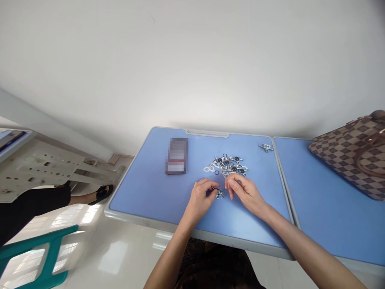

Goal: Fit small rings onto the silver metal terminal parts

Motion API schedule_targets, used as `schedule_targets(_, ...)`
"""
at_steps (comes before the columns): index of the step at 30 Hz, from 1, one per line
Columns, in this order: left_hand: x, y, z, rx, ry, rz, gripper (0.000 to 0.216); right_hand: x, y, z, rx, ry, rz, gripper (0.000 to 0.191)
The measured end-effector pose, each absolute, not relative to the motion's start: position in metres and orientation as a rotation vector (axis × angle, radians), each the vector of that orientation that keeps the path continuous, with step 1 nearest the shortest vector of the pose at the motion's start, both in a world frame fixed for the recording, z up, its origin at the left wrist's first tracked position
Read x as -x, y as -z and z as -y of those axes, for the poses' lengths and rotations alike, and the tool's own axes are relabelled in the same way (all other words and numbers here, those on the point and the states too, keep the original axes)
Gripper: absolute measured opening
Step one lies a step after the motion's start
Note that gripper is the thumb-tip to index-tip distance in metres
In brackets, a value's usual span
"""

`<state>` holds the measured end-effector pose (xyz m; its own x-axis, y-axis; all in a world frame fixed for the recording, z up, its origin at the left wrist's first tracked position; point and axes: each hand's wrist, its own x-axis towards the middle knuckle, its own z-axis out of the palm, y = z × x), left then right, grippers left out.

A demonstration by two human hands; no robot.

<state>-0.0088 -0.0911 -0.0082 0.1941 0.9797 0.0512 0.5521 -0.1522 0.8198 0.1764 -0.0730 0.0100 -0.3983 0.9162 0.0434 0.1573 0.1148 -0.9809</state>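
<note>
My left hand pinches a small silver metal fitting with thin prongs between thumb and fingertips, low over the blue table. Just to its right, my right hand is closed with thumb and fingers together; whatever it may hold is too small to make out. Beyond both hands lies a loose pile of small parts: silver metal pieces, round black discs and flat plates with holes. A dark ring lies at the pile's near left edge.
A dark, blurred flat object lies left of the pile. Another silver metal piece sits at the table's back right. A checkered handbag stands on the adjoining table. At left are a person's sandalled foot and a green stool.
</note>
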Motion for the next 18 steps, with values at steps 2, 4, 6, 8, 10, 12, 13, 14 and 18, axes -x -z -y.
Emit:
schedule_targets(2, 0.0095, 0.0078, 0.0913, -1.791, -0.811, -1.430, 0.022, -0.1783, -0.0109, 0.0720, 1.041, -1.340, 1.648, 0.033)
schedule_targets(4, 0.0102, 0.0076, 0.0914, -1.792, -0.811, -1.418, 0.025, -0.1793, -0.0117, 0.0715, 1.034, -1.341, 1.637, 0.033)
schedule_targets(6, 0.0105, 0.0076, 0.0915, -1.797, -0.807, -1.412, 0.026, -0.1788, -0.0118, 0.0718, 1.038, -1.343, 1.652, 0.034)
schedule_targets(8, 0.0103, 0.0078, 0.0913, -1.799, -0.806, -1.413, 0.025, -0.1773, -0.0112, 0.0725, 1.051, -1.337, 1.687, 0.034)
schedule_targets(10, 0.0098, 0.0079, 0.0910, -1.802, -0.807, -1.415, 0.022, -0.1758, -0.0101, 0.0734, 1.065, -1.321, 1.726, 0.034)
schedule_targets(12, 0.0092, 0.0078, 0.0906, -1.805, -0.807, -1.421, 0.022, -0.1750, -0.0094, 0.0739, 1.076, -1.309, 1.751, 0.034)
schedule_targets(13, 0.0090, 0.0078, 0.0904, -1.804, -0.805, -1.424, 0.022, -0.1748, -0.0092, 0.0741, 1.079, -1.305, 1.757, 0.034)
schedule_targets(14, 0.0089, 0.0078, 0.0903, -1.801, -0.803, -1.427, 0.022, -0.1748, -0.0091, 0.0741, 1.079, -1.304, 1.759, 0.033)
schedule_targets(18, 0.0091, 0.0086, 0.0902, -1.793, -0.799, -1.430, 0.022, -0.1745, -0.0091, 0.0735, 1.075, -1.290, 1.764, 0.032)
